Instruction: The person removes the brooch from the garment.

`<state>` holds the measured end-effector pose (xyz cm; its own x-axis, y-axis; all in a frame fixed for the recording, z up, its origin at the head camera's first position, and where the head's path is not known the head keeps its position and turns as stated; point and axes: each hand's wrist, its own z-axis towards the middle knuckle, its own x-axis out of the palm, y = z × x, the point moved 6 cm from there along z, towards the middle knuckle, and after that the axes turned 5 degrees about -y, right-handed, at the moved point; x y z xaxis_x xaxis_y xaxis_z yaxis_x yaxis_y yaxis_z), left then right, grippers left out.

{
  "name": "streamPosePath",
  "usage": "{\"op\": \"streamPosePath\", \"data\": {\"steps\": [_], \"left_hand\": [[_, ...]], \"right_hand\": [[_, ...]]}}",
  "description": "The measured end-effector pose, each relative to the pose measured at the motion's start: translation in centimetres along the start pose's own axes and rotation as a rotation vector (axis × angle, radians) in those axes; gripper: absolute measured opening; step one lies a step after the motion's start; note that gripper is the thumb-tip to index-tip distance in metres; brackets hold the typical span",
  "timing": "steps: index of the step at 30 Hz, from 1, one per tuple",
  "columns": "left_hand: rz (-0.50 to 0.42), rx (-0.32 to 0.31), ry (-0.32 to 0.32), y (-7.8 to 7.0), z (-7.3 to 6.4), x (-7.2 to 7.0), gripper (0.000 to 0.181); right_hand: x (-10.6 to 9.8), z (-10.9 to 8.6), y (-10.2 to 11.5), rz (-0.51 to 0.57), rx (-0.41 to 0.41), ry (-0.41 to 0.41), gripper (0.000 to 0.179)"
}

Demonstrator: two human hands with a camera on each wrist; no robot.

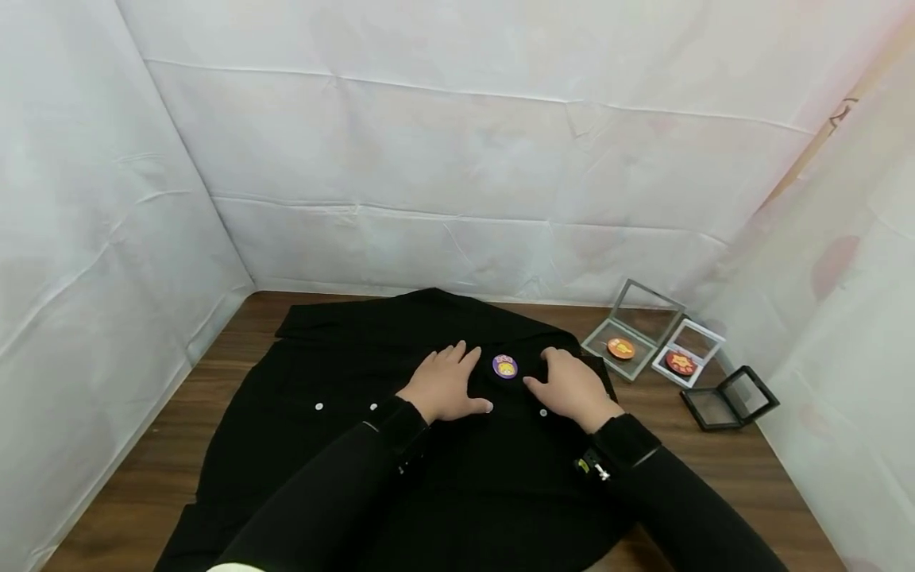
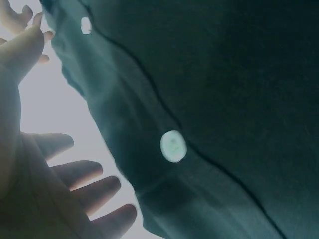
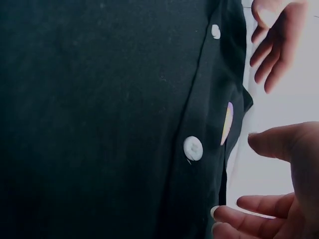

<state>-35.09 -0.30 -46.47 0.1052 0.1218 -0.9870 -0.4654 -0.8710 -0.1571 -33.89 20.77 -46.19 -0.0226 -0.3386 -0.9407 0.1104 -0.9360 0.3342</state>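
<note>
Black-sleeved, the left hand (image 1: 446,385) is held with straight fingers and thumb spread; the right hand (image 1: 572,388) is relaxed, its thumb apart from its fingers. Nothing is gripped by either, and whether the cloth is pressed cannot be told. Between them, a purple badge (image 1: 504,366) is seen on the black shirt (image 1: 500,477), which is laid over the wooden worktop (image 1: 772,477). White buttons (image 1: 318,407) are spaced across it. To the right, an orange badge (image 1: 620,348) is held in a grey case (image 1: 639,357), a red badge (image 1: 680,363) in a white case (image 1: 696,340); nearby, a black case (image 1: 715,407) is opened.
</note>
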Motion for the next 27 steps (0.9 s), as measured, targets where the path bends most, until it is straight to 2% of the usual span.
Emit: {"op": "streamPosePath", "data": {"steps": [7, 12, 18, 27], "left_hand": [[-0.002, -0.053, 0.037, 1.3, 1.1, 1.4, 0.101], [-0.021, -0.097, 0.062, 1.5, 2.2, 2.5, 0.1], [-0.011, -0.141, 0.067, 1.3, 3.5, 2.7, 0.093], [-0.037, -0.191, 0.122, 2.1, 3.5, 3.2, 0.108]], "right_hand": [[1.2, 1.4, 1.0, -0.051, -0.044, 0.026, 0.073], [2.3, 2.2, 0.4, -0.042, -0.023, 0.05, 0.08], [2.7, 2.7, -0.4, -0.035, 0.017, 0.08, 0.087], [3.0, 2.6, -0.7, -0.058, 0.028, 0.142, 0.1]]}}
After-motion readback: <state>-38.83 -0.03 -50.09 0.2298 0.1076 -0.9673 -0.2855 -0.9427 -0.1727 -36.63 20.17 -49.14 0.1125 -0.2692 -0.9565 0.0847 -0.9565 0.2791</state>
